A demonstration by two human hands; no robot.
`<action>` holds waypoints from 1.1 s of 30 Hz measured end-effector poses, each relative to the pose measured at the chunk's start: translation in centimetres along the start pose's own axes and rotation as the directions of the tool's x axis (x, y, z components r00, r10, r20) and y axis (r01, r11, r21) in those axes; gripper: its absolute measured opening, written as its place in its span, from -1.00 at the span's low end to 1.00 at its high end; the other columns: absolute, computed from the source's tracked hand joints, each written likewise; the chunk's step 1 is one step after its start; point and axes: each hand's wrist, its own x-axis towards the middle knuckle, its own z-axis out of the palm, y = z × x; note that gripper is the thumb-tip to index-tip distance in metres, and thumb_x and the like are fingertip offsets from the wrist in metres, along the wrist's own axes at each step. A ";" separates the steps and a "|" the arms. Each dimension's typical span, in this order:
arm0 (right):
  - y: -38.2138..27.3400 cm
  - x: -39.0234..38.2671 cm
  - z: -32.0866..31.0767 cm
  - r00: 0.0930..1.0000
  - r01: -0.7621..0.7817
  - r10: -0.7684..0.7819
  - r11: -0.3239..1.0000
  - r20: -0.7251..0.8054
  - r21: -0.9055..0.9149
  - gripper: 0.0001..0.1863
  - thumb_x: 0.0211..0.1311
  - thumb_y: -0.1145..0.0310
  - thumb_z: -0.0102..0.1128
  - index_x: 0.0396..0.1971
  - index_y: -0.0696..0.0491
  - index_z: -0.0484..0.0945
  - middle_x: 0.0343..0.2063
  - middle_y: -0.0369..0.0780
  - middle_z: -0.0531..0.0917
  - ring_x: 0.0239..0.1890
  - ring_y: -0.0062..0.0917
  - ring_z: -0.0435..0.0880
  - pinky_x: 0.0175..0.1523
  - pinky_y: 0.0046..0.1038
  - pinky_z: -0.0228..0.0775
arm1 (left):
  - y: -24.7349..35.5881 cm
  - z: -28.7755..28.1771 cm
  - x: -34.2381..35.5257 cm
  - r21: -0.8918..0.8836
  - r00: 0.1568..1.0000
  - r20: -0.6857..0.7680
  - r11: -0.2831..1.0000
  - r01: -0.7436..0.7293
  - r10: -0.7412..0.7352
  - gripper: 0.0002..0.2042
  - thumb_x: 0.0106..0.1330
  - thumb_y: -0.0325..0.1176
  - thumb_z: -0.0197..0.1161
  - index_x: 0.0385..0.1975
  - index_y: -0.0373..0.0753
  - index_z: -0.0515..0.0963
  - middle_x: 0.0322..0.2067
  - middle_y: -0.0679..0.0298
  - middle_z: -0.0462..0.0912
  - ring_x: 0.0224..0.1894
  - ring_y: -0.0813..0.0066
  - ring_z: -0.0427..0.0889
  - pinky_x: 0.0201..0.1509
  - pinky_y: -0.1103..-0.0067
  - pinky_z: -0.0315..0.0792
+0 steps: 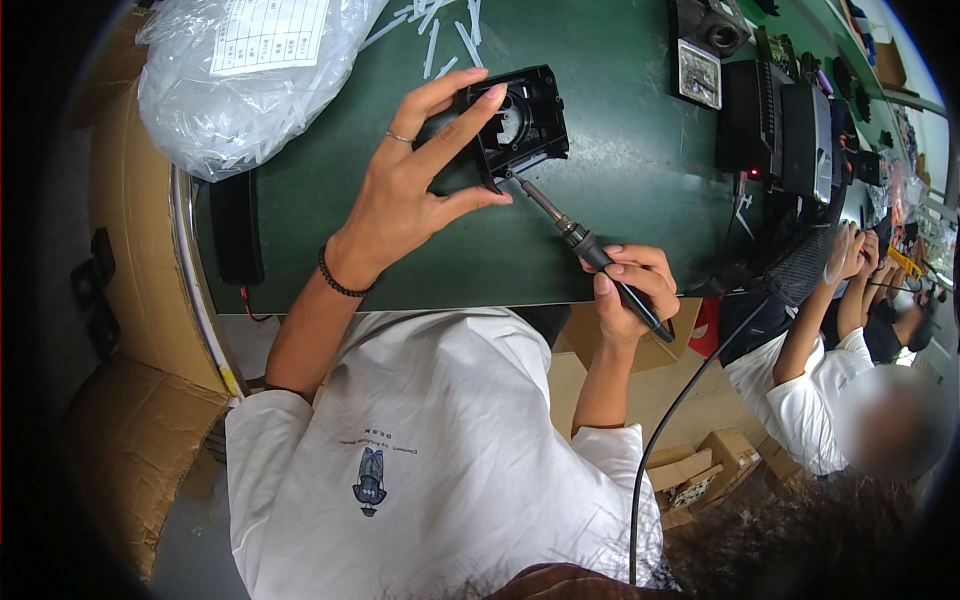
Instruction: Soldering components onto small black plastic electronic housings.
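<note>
My left hand (405, 185) grips a black plastic housing (545, 105) by its left side, fingers over the top edge and thumb at the lower corner. Inside the housing a round, pale part (512, 122) shows. In my right hand (640, 290) is a soldering iron (585, 243), held like a pen. Its tip meets or nearly meets the lower edge of the housing, close to my left thumb; whether it touches cannot be made out. What lies under my left fingers is hidden.
Thin white tubes (432, 45) lie behind the housing on the green mat (400, 270). A clear plastic bag (250, 90) fills the far left. Black boxed equipment (755, 120) and a metal tray (698, 75) stand at right. A co-worker (810, 390) sits farther right.
</note>
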 end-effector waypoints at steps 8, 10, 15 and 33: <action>0.3 0.0 -0.1 0.999 0.022 -0.021 0.999 0.027 -0.033 -0.81 0.06 0.60 0.54 -0.32 0.19 0.70 -0.19 0.01 0.78 -0.30 -0.37 0.84 -0.13 -0.43 0.73 | -0.1 0.1 -0.1 -0.008 1.000 -0.009 1.000 -0.010 0.010 -0.06 -0.12 -0.35 0.73 0.44 -0.05 0.52 0.41 0.14 0.45 0.37 0.10 0.48 0.40 0.26 0.51; 0.2 0.0 0.0 1.000 0.009 -0.009 1.000 0.024 -0.003 -0.81 0.06 0.60 0.54 -0.32 0.19 0.70 -0.19 0.01 0.78 -0.29 -0.38 0.84 -0.13 -0.43 0.73 | -0.1 0.1 -0.1 0.000 1.000 -0.005 1.000 -0.010 0.010 -0.06 -0.12 -0.34 0.73 0.44 -0.05 0.52 0.41 0.14 0.45 0.37 0.09 0.48 0.39 0.26 0.50; 0.1 0.0 0.0 1.000 -0.004 0.004 1.000 0.019 -0.005 -0.81 0.07 0.60 0.54 -0.32 0.19 0.70 -0.19 0.01 0.78 -0.29 -0.37 0.84 -0.13 -0.43 0.74 | 0.0 0.0 0.0 -0.008 1.000 -0.002 1.000 -0.012 0.012 -0.06 -0.11 -0.34 0.73 0.44 -0.06 0.52 0.41 0.14 0.45 0.37 0.09 0.48 0.39 0.27 0.50; 0.5 0.0 0.4 0.977 0.020 0.013 0.988 -0.213 0.154 -0.80 0.25 0.51 0.48 -0.24 0.20 0.61 -0.18 0.03 0.68 -0.33 -0.28 0.80 -0.23 -0.28 0.80 | 0.1 0.0 0.2 0.002 1.000 0.001 1.000 -0.007 0.007 -0.07 -0.10 -0.34 0.73 0.44 -0.10 0.52 0.40 0.13 0.44 0.37 0.10 0.48 0.39 0.26 0.51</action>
